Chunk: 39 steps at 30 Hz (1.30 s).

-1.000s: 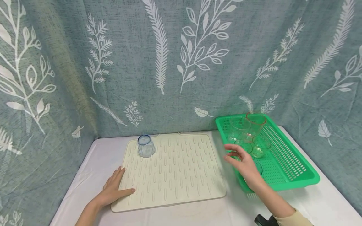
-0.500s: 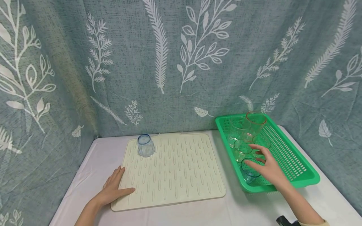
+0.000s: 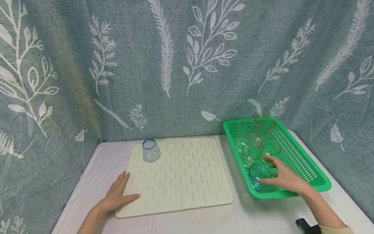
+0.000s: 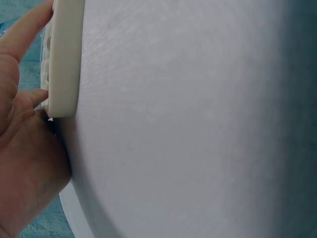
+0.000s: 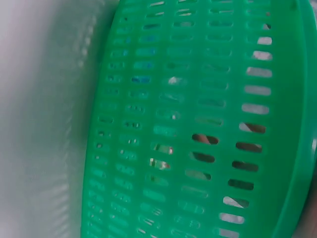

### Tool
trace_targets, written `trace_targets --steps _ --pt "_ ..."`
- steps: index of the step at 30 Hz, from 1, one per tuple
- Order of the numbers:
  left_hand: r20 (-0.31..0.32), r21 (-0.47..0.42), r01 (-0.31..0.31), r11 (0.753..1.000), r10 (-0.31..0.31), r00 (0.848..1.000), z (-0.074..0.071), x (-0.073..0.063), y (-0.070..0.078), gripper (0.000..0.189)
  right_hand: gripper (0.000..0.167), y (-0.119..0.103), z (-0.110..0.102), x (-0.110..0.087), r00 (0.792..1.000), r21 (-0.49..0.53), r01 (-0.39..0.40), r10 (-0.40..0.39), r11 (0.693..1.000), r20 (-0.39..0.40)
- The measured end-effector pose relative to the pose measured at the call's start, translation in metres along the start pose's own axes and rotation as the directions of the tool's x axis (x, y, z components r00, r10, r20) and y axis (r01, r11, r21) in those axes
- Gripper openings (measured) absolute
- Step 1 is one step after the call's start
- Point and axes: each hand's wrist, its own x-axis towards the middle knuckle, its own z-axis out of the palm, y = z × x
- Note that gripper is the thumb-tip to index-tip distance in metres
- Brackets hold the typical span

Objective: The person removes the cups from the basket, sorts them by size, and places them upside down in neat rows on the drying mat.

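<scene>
My left hand rests with straight fingers on the left edge of the cream ribbed mat; the left wrist view shows its fingers against the mat's edge. Inside the green basket, a blue-tinted drinking glass stands at the near left corner. My right hand is at that glass's right side, thumb in front and fingers spread behind, not closed around it. On the mat's far left, a clear glass with a blue rim stands apart from both hands. In the right wrist view the basket wall hides the hand's work.
Several other glasses crowd the basket's left and far side, among them a tall red-rimmed glass and a green-rimmed glass. A white cloth covers the table. A patterned grey-green curtain hangs behind and at the sides.
My right hand has moved right and down, from over the basket's left rim to the near side of the blue-tinted glass. The left hand has stayed on the mat's edge.
</scene>
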Motion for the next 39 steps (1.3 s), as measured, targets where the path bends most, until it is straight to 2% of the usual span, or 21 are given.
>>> trace_targets --steps 6,12,21,29,39 --pt "-0.001 0.01 0.002 1.0 -0.002 1.0 0.0 0.0 0.0 0.11 0.099 0.005 -0.001 0.004 0.988 0.0 -0.043 0.043 0.999 0.147" --pt "-0.004 0.015 0.0 1.0 0.0 1.0 0.001 -0.001 -0.001 0.11 0.1 0.011 0.0 0.007 0.974 -0.009 -0.093 0.093 0.996 0.208" --pt "-0.002 0.026 0.012 1.0 -0.012 1.0 0.001 0.0 -0.002 0.11 0.097 0.009 0.003 0.008 0.968 0.044 -0.126 0.114 0.991 0.223" --pt "-0.025 0.024 0.022 0.999 -0.022 0.999 0.0 -0.002 -0.001 0.112 0.086 0.01 0.006 0.011 0.975 0.025 -0.087 0.08 0.996 0.208" --pt "-0.039 0.029 0.015 0.999 -0.014 0.999 0.001 -0.002 -0.001 0.112 0.08 0.011 0.005 0.008 0.981 0.045 -0.093 0.083 0.995 0.177"
